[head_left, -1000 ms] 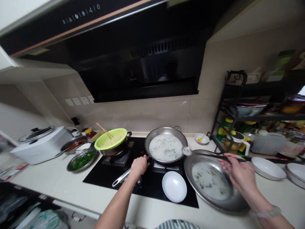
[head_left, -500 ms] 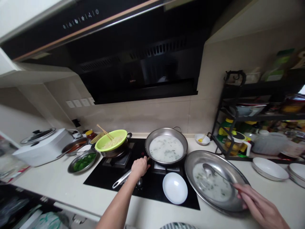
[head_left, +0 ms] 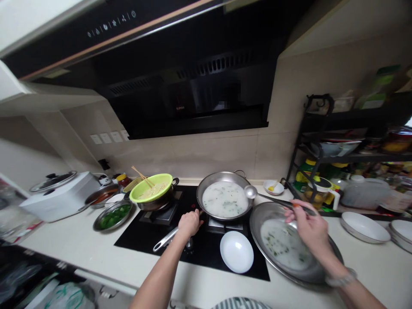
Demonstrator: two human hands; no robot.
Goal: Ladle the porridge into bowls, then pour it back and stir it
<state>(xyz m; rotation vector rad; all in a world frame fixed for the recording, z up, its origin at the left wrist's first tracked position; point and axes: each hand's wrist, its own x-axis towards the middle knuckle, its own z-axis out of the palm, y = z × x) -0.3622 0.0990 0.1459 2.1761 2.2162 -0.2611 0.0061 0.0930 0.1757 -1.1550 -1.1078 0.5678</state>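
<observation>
My left hand (head_left: pixel 189 224) is closed around the long handle (head_left: pixel 165 240) of a metal wok (head_left: pixel 222 177) on the right burner; the handle's silver end sticks out past my wrist. White, soupy liquid with green bits fills the wok. In my right hand (head_left: pixel 310 227) is a ladle (head_left: pixel 270 198), its bowl over the wok's right edge. Under that hand a wide metal basin (head_left: pixel 256 229) holds more of the same liquid. A white bowl (head_left: pixel 236 252) sits on the cooktop in front of the wok.
On the left burner a green colander (head_left: pixel 135 195) of noodles with chopsticks rests on a pot. Leafy greens (head_left: pixel 114 216) lie in a metal dish beside it. A small dish (head_left: pixel 273 187) and a black rack (head_left: pixel 299 159) stand right; the range hood (head_left: pixel 193 86) overhangs the cooktop.
My right hand has lifted the ladle out of the basin and moved it up and left to the wok's edge. My left hand keeps its hold on the handle.
</observation>
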